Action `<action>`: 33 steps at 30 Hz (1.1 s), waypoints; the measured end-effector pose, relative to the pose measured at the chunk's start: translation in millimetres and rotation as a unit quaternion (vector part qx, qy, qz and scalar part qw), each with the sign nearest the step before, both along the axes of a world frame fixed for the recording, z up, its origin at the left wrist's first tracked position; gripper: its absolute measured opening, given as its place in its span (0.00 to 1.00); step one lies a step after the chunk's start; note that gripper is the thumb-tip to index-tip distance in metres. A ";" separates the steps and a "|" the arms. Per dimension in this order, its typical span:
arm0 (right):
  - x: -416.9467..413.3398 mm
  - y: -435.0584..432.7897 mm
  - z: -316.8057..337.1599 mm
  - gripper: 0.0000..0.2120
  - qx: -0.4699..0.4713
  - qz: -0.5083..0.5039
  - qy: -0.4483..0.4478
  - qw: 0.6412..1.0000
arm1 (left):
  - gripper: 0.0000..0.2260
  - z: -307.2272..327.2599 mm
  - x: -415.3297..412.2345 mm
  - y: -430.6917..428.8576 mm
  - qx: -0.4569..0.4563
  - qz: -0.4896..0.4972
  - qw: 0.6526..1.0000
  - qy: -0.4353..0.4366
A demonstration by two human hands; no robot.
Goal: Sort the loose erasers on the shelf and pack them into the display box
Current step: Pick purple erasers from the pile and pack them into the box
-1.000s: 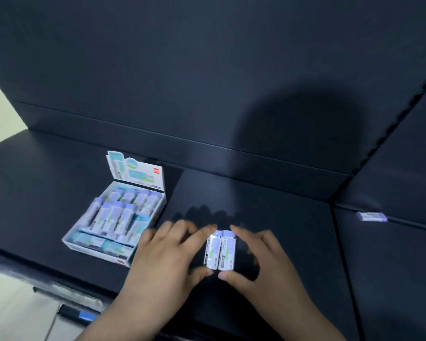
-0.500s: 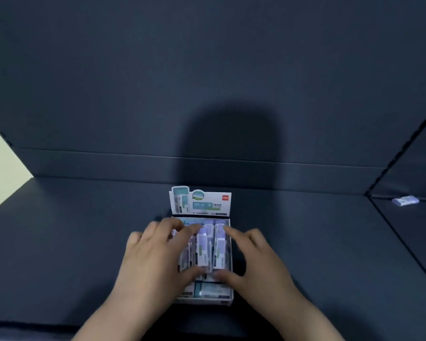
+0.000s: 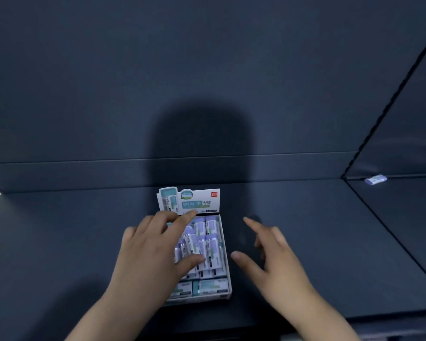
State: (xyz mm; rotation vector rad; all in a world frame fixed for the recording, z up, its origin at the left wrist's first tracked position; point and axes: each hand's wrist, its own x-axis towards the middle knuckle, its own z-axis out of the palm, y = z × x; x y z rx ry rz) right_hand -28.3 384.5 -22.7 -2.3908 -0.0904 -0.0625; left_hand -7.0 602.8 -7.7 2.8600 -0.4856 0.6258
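A white display box (image 3: 225, 262) with an upright printed flap (image 3: 194, 201) stands on the dark shelf (image 3: 71, 242), filled with several purple-and-white wrapped erasers (image 3: 210, 238). My left hand (image 3: 153, 252) lies over the left part of the box, fingers spread across the erasers, thumb against one of them. My right hand (image 3: 273, 262) hovers just right of the box with fingers spread and nothing in it. One loose eraser (image 3: 375, 179) lies far off on the neighbouring shelf section at the right.
The shelf's dark back panel (image 3: 207, 82) rises behind the box. A seam (image 3: 389, 232) divides this shelf board from the one on the right. The shelf's front edge (image 3: 379, 318) runs below my wrists.
Both hands carried two erasers from the shelf into the box. My right hand has since let go and drawn away to the right; my left hand stays on the erasers.
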 end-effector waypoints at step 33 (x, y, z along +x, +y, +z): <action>-27.6 -283.5 10.9 0.26 -0.252 0.061 -0.021 0.966 | 0.17 -24.5 -39.4 -306.7 0.053 -0.020 0.994 0.098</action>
